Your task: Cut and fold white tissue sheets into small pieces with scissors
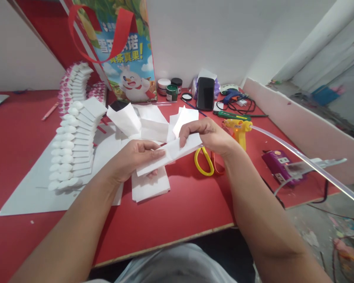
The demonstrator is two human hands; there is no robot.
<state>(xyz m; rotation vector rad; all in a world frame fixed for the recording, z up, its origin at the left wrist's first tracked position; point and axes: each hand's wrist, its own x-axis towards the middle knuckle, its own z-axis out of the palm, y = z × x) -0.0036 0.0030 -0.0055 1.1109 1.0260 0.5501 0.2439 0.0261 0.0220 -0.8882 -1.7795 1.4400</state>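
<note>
A folded strip of white paper [172,152] is stretched between my two hands above the red table. My left hand [138,155] pinches its left end, thumb on top. At the other end my right hand [205,133] grips it, with fingers bent over the upper edge. Directly beneath lies a stack of white paper [152,184]. Behind my hands stand several folded white paper pieces [155,127]. Yellow-handled scissors [204,162] lie close to my right wrist, their blades hidden.
White spoon-shaped pieces on folded paper [70,149] fan out at left on a white board [26,192]. A yellow glue gun [238,127] with a long glue stick lies right, near a purple box [283,165]. Paint jars [171,92], a phone [205,93] and a bag [129,59] stand behind.
</note>
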